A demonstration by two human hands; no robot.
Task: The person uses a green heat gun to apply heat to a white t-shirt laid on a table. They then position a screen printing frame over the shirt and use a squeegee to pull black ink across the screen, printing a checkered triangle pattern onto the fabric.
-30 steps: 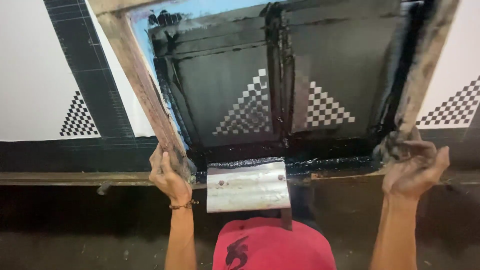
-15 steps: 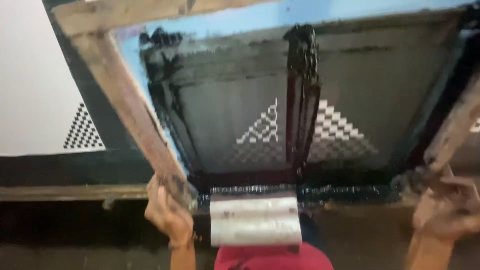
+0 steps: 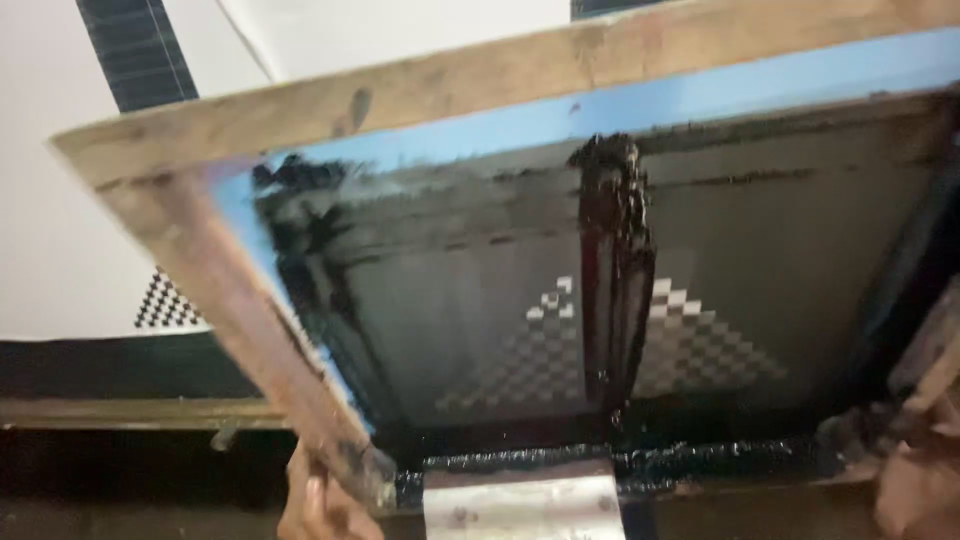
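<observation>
Screen-printing frame (image 3: 420, 110): wooden, large, fills most of the view; tilted, far edge high and near edge low, so the inked mesh faces the camera; likely held at this angle to keep it off the white fabric (image 3: 70, 250) lying on the bench (image 3: 120, 410) beneath; blue tape (image 3: 700, 85) lines the inside of the frame; mesh (image 3: 480, 300) coated black, with a checkered triangle pattern (image 3: 560, 345) showing pale through it.

Squeegee (image 3: 612, 270): long, ink-caked, lies down the slope of the mesh near the middle, lower end in the pooled ink by the near rail; appears to rest there unheld.

Metal plate (image 3: 520, 505): silvery, fixed at the middle of the near rail, partly cut off by the picture's lower edge.

Left hand (image 3: 320, 500): at the near left corner of the frame, fingers wrapped up around the rail, grip clenched on the wood; ink-stained.

Right hand (image 3: 915, 480): at the near right corner, blurred; touches the rail there, but whether its grip is closed cannot be told.
</observation>
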